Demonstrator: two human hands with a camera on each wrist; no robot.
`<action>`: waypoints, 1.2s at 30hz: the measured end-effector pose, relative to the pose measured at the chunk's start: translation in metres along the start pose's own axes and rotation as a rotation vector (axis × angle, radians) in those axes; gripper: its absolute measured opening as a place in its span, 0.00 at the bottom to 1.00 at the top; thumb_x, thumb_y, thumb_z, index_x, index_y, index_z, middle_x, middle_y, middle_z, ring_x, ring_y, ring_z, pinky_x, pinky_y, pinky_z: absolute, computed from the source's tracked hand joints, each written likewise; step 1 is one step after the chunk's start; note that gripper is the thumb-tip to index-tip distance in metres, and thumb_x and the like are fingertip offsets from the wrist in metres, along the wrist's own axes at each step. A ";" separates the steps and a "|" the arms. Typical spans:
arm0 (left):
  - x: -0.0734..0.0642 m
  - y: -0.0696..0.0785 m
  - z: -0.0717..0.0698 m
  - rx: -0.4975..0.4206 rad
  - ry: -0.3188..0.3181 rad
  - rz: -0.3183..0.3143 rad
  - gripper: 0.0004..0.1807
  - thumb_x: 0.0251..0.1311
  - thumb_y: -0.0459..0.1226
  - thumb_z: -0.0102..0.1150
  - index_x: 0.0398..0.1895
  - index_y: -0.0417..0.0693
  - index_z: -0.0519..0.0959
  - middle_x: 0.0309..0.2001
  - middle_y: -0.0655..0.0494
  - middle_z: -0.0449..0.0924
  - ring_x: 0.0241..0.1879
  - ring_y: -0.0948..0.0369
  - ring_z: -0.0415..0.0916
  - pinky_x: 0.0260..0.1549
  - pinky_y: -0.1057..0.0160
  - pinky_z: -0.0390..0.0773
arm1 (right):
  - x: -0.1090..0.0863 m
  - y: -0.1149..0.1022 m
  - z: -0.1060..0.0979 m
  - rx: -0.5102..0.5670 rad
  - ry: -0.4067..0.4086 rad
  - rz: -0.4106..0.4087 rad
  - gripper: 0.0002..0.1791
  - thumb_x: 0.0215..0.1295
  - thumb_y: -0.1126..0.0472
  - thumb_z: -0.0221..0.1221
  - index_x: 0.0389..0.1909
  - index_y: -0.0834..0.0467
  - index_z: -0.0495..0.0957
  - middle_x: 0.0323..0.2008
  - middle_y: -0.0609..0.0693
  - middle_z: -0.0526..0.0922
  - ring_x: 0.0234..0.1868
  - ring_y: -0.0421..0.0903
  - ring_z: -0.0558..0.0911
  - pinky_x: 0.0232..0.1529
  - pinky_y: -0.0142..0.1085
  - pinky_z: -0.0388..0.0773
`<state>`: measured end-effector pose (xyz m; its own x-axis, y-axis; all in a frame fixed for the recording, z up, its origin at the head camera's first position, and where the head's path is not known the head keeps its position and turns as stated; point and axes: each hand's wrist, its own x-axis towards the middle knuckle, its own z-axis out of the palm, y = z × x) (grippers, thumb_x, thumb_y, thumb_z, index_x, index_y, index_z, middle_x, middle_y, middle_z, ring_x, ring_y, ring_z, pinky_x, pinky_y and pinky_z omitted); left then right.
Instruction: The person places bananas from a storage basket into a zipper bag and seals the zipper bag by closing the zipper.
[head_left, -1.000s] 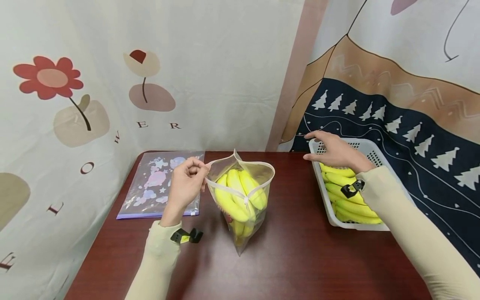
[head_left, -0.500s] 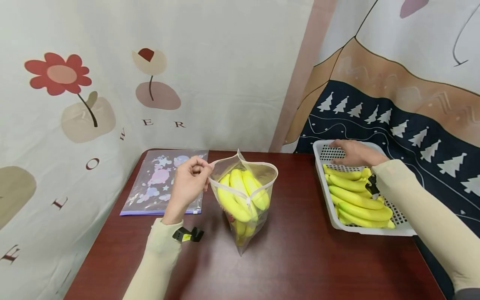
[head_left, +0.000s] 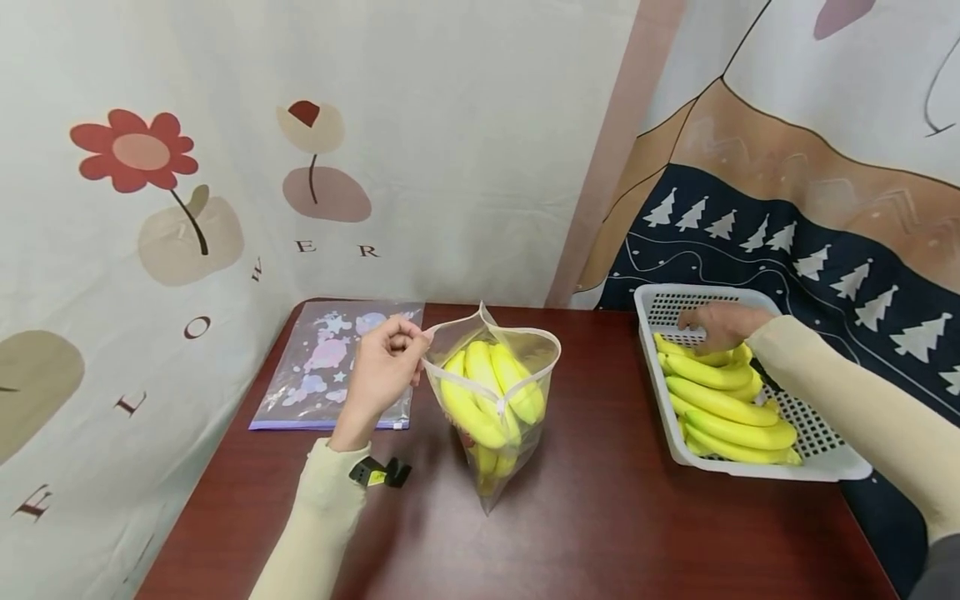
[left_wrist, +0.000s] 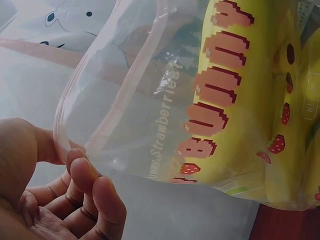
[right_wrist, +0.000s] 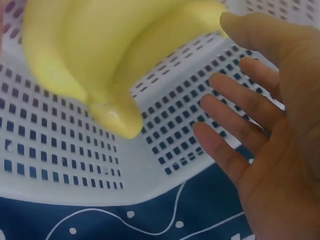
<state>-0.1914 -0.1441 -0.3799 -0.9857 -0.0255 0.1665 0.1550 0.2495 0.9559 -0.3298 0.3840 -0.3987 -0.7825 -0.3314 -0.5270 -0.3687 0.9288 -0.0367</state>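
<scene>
My left hand (head_left: 378,367) pinches the pale rim of a clear plastic zip bag (left_wrist: 137,145) between thumb and forefinger. The bag stands upright, its mouth spread, with yellow bananas (head_left: 483,417) inside; red lettering and strawberries are printed on its wall. Over on the right, my right hand (head_left: 723,323) is inside a white perforated basket (head_left: 817,471), at the far end of a bunch of bananas (head_left: 731,404). The right wrist view shows its fingers (right_wrist: 235,117) spread and fairly straight, with the thumb tip at a banana; whether it touches cannot be told.
A second clear bag (head_left: 326,367) with pastel prints and a purple zip edge lies flat at the back left of the dark red table (head_left: 600,525). A printed curtain (head_left: 465,150) hangs right behind the table.
My right hand has moved right and down, from over the basket's left rim to the bananas inside. My left hand keeps its pinch on the bag. The head view has shifted slightly.
</scene>
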 end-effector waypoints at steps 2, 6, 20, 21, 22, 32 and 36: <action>0.000 0.000 0.001 -0.007 -0.007 0.004 0.09 0.69 0.38 0.63 0.33 0.44 0.77 0.18 0.48 0.75 0.13 0.54 0.72 0.13 0.65 0.73 | 0.002 0.003 0.002 -0.026 -0.033 -0.014 0.29 0.63 0.55 0.68 0.63 0.61 0.75 0.59 0.66 0.81 0.55 0.60 0.81 0.55 0.57 0.81; 0.001 0.000 0.003 -0.027 -0.020 0.012 0.09 0.69 0.37 0.63 0.33 0.43 0.77 0.16 0.48 0.74 0.12 0.57 0.71 0.13 0.65 0.72 | 0.005 0.008 0.007 -0.061 -0.084 -0.038 0.28 0.60 0.60 0.69 0.61 0.62 0.76 0.54 0.64 0.83 0.52 0.58 0.83 0.50 0.53 0.84; 0.001 0.000 0.001 -0.018 -0.014 0.015 0.10 0.69 0.38 0.63 0.33 0.41 0.77 0.16 0.52 0.74 0.12 0.59 0.70 0.13 0.66 0.71 | 0.014 0.016 0.020 -0.031 -0.136 -0.107 0.20 0.60 0.67 0.65 0.54 0.64 0.80 0.41 0.57 0.86 0.40 0.49 0.82 0.43 0.47 0.84; 0.001 0.000 0.000 -0.016 -0.012 0.010 0.10 0.69 0.38 0.63 0.33 0.41 0.77 0.16 0.52 0.74 0.12 0.60 0.70 0.13 0.67 0.71 | 0.014 0.017 0.020 -0.032 -0.134 -0.117 0.20 0.60 0.67 0.65 0.55 0.64 0.80 0.41 0.58 0.86 0.41 0.50 0.83 0.43 0.48 0.85; 0.000 0.001 0.000 -0.015 -0.010 0.005 0.10 0.69 0.38 0.63 0.33 0.41 0.77 0.16 0.52 0.74 0.12 0.59 0.70 0.13 0.67 0.71 | 0.015 0.017 0.021 -0.029 -0.132 -0.121 0.20 0.61 0.67 0.65 0.55 0.65 0.80 0.41 0.59 0.86 0.42 0.51 0.83 0.44 0.48 0.85; -0.003 0.000 -0.006 -0.011 0.016 -0.003 0.12 0.69 0.39 0.64 0.33 0.39 0.77 0.15 0.53 0.74 0.13 0.53 0.71 0.13 0.67 0.70 | 0.022 0.014 0.024 -0.053 -0.091 -0.160 0.19 0.61 0.68 0.64 0.54 0.63 0.80 0.40 0.58 0.86 0.40 0.50 0.83 0.42 0.47 0.84; -0.003 0.000 -0.007 -0.013 0.017 -0.002 0.12 0.69 0.39 0.64 0.32 0.38 0.77 0.16 0.50 0.74 0.12 0.54 0.72 0.13 0.67 0.70 | 0.022 0.015 0.025 -0.062 -0.063 -0.190 0.14 0.63 0.68 0.63 0.51 0.62 0.80 0.36 0.54 0.85 0.36 0.47 0.81 0.37 0.43 0.83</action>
<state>-0.1878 -0.1503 -0.3784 -0.9848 -0.0422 0.1683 0.1537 0.2372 0.9592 -0.3398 0.3953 -0.4322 -0.6640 -0.4865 -0.5678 -0.5382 0.8382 -0.0888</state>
